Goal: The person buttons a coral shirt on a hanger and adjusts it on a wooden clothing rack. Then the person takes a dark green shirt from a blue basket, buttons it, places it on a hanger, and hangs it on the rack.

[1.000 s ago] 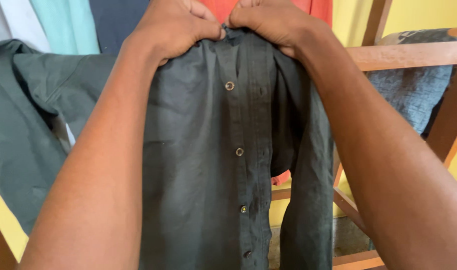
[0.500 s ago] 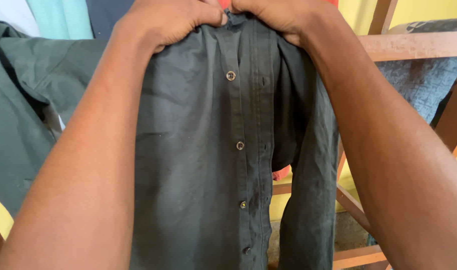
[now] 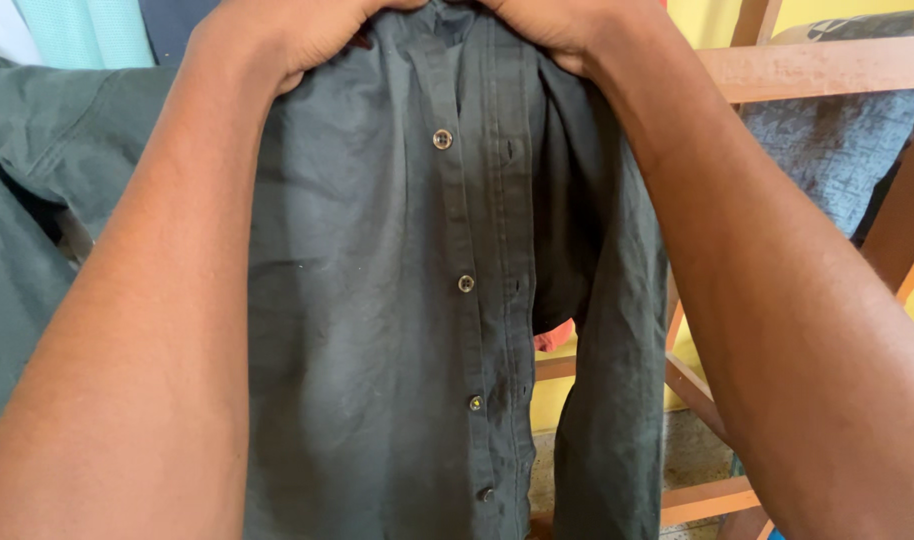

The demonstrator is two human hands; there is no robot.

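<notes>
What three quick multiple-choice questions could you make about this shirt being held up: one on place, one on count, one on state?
1. Where do the left hand and right hand grip the dark green shirt?
A. At its top, by the collar
B. At its bottom hem
C. At the cuffs

2. How many buttons show down the shirt's front?
A. One
B. Four
C. Nine

3. How does the shirt hang?
A. Folded into a square
B. Rolled into a ball
C. Hanging down full length from the hands

Answers:
1 A, both hands bunch the cloth at the top edge of the view.
2 B, four buttons sit in a line down the placket.
3 C, the cloth drops straight below the hands.
</notes>
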